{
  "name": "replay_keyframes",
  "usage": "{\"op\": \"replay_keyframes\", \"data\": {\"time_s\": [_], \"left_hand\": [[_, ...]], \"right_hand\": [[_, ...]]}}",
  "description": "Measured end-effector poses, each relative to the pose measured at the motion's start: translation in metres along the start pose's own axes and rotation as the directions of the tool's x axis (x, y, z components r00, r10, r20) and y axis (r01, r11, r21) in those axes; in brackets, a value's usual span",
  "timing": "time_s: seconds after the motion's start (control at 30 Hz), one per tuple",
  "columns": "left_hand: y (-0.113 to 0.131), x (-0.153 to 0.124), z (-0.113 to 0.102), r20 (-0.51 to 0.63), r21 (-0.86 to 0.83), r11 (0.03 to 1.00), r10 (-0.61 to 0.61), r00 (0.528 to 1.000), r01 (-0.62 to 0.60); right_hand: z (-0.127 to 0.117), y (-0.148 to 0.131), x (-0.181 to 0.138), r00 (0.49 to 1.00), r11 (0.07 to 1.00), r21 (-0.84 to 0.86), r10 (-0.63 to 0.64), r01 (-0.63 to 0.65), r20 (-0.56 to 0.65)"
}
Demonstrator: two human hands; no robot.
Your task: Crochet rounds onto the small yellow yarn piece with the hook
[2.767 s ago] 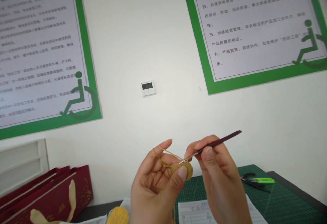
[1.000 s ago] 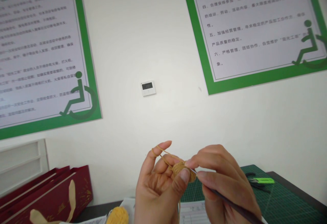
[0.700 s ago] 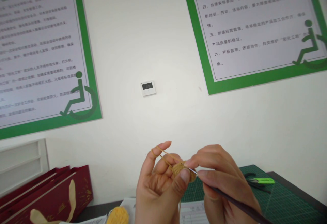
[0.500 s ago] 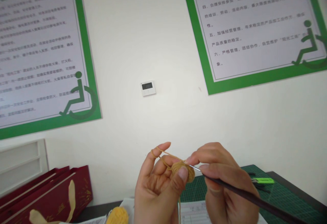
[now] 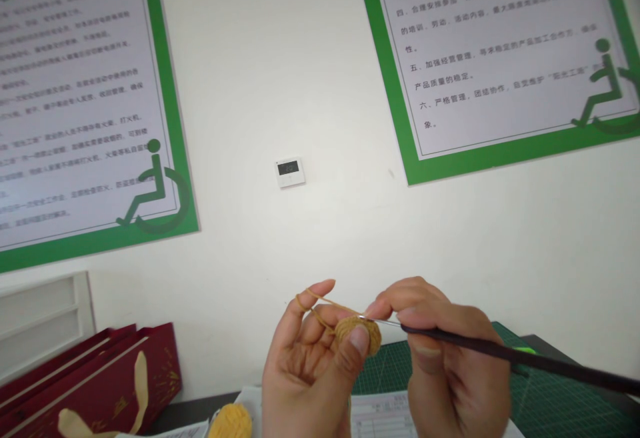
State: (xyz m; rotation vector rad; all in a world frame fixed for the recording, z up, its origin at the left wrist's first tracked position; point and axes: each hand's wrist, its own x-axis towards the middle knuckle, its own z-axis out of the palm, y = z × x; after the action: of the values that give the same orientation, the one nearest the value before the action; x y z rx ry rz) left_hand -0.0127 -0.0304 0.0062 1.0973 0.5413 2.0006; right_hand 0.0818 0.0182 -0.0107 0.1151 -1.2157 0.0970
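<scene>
My left hand (image 5: 313,365) pinches a small round mustard crochet piece (image 5: 359,335) between thumb and middle finger. The yarn strand (image 5: 330,303) runs from the piece up over my raised index finger. My right hand (image 5: 453,365) is closed on a dark crochet hook (image 5: 520,357). Its metal tip touches the top edge of the piece and its handle points right, almost level. A yellow yarn ball (image 5: 231,422) lies on the table below my left hand.
A green cutting mat (image 5: 555,405) covers the table on the right, with printed paper (image 5: 377,418) on it. Red gift bags (image 5: 95,385) stand at the left. Two green-framed posters (image 5: 500,58) and a small thermostat (image 5: 291,172) hang on the white wall.
The hook's handle swung from pointing up-right, down low to the right, then rose to nearly level. The tip stays at the crochet piece. My left hand barely moved.
</scene>
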Motion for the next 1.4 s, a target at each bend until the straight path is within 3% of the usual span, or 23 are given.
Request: {"op": "replay_keyframes", "data": {"time_s": [0.13, 0.27, 0.7, 1.03, 1.2, 1.4], "left_hand": [[-0.001, 0.001, -0.001, -0.014, 0.015, 1.0, 0.02, 1.0, -0.02], [-0.001, 0.001, -0.001, -0.011, 0.035, 0.999, 0.036, 0.999, -0.036], [-0.002, 0.001, -0.001, -0.005, 0.033, 0.999, 0.03, 1.0, -0.03], [-0.002, 0.0, 0.0, -0.01, 0.047, 0.997, 0.056, 0.998, -0.055], [-0.002, 0.001, 0.001, -0.016, 0.051, 0.997, 0.066, 0.998, -0.065], [-0.002, 0.0, 0.0, -0.019, 0.063, 0.994, 0.095, 0.995, -0.094]], "right_hand": [[0.0, 0.002, -0.003, 0.997, 0.997, 0.018, 0.075, -0.075, -0.02], [-0.003, 0.001, -0.003, 0.998, 0.998, 0.01, 0.055, -0.055, 0.022], [-0.002, 0.001, -0.004, 0.997, 0.993, 0.085, 0.079, -0.079, 0.003], [-0.005, 0.0, 0.0, 0.997, 0.998, -0.001, 0.067, -0.067, 0.038], [-0.008, 0.001, 0.002, 0.998, 0.997, -0.076, 0.03, -0.025, 0.058], [-0.01, -0.004, 0.008, 0.976, 0.96, -0.23, -0.116, 0.158, 0.185]]}}
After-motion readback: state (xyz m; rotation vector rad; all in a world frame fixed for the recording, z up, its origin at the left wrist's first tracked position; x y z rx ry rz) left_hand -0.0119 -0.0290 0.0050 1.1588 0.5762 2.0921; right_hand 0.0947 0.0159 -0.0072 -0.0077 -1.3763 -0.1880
